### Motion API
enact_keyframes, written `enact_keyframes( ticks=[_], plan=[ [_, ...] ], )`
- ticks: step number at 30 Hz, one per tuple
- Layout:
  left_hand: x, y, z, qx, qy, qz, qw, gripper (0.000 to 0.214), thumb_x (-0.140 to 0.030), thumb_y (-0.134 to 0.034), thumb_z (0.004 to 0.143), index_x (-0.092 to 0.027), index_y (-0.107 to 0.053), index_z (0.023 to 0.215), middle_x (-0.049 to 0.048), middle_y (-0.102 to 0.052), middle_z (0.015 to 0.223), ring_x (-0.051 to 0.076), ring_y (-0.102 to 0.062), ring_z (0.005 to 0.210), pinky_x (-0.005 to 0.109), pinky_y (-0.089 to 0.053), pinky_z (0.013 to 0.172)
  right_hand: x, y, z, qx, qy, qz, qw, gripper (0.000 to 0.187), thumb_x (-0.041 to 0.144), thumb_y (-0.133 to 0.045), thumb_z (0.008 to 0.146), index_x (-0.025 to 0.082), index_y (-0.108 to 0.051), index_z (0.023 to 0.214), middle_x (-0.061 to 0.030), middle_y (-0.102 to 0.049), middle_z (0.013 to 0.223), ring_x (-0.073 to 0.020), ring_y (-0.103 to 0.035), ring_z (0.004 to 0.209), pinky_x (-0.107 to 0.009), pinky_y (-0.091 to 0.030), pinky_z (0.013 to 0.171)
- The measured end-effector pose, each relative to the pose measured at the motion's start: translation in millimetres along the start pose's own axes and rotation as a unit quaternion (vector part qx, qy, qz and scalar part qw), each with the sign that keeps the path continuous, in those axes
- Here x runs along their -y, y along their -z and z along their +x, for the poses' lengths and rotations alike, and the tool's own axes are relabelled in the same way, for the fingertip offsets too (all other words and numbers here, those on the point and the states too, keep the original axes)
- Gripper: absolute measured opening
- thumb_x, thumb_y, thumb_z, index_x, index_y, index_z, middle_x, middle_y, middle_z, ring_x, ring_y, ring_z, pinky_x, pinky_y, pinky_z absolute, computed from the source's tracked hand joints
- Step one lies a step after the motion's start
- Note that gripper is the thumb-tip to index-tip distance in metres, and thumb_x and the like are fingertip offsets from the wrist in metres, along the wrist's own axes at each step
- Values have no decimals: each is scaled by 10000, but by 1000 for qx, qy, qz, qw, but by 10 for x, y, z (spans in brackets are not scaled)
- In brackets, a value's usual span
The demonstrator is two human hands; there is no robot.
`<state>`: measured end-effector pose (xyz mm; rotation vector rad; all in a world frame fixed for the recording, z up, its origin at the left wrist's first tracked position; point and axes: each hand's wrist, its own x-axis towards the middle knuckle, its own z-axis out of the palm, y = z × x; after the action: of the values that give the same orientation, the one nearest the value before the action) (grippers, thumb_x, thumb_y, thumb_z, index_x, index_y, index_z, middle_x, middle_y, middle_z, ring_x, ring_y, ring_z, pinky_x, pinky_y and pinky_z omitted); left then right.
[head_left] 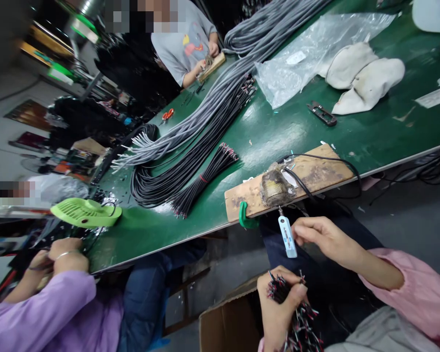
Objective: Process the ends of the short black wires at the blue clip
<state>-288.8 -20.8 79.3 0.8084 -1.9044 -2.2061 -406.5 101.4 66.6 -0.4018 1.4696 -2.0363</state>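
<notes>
My left hand (278,305) is closed around a bundle of thin black cables (303,325) with stripped ends showing red, white and bare wire. My right hand (324,237) pinches its thumb and fingers together right beside a light-blue plastic piece (287,238). What lies between those fingertips is too small to make out. The blue piece hangs from the metal shaft of a small, dusty motor (275,188). A worn wooden board (324,168) at the table edge carries this motor, and a green hook-shaped part (245,215) sits at the board's left.
On the green table (146,234) lie a tied black cable bundle (202,180), longer grey cables (198,122), snips (321,113), white gloves (366,78) and a plastic bag (278,73). A cardboard box (231,322) stands below. Two co-workers sit left and across, near a green fan (84,212).
</notes>
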Motion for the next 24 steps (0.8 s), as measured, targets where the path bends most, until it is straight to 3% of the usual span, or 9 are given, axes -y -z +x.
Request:
enact_keyframes(
  ticks=[4,9,13,18,24],
  plan=[
    [-97,24,41,12,-107,9,994,139,-312,-871,612,-220,-769,590,11,-646,537,134,-583,470,242,-448,493,188,-45,141,17,26,-5,999,589,720,-581,770,144,-591,648,9,-509,617,-128,-442,597,-263,-338,573],
    [-223,3,158,15,-180,15,984,117,-315,-850,640,-231,-770,620,1,-655,542,131,-588,469,239,-457,508,157,-141,190,29,-8,116,993,512,610,-678,773,146,-539,607,37,-448,578,-98,-385,559,-232,-308,523],
    [-258,-39,227,4,-188,39,981,164,-338,-859,627,-208,-764,595,8,-661,526,116,-576,455,217,-453,509,116,-182,176,24,-27,203,978,485,550,-741,749,138,-533,603,44,-448,568,-81,-369,542,-215,-301,516],
    [-155,-60,243,29,-154,12,988,153,-335,-839,660,-210,-762,619,-16,-637,528,62,-493,338,189,-383,393,103,-195,159,54,-30,263,963,459,534,-742,763,107,-622,648,13,-519,581,-85,-427,537,-217,-330,529],
    [-103,-61,229,17,-157,3,987,139,-309,-839,658,-212,-750,615,-19,-619,527,74,-528,380,178,-370,385,-139,-94,129,41,-60,336,939,477,566,-648,840,105,-697,727,-37,-598,670,-113,-487,620,-229,-356,574]
  ],
)
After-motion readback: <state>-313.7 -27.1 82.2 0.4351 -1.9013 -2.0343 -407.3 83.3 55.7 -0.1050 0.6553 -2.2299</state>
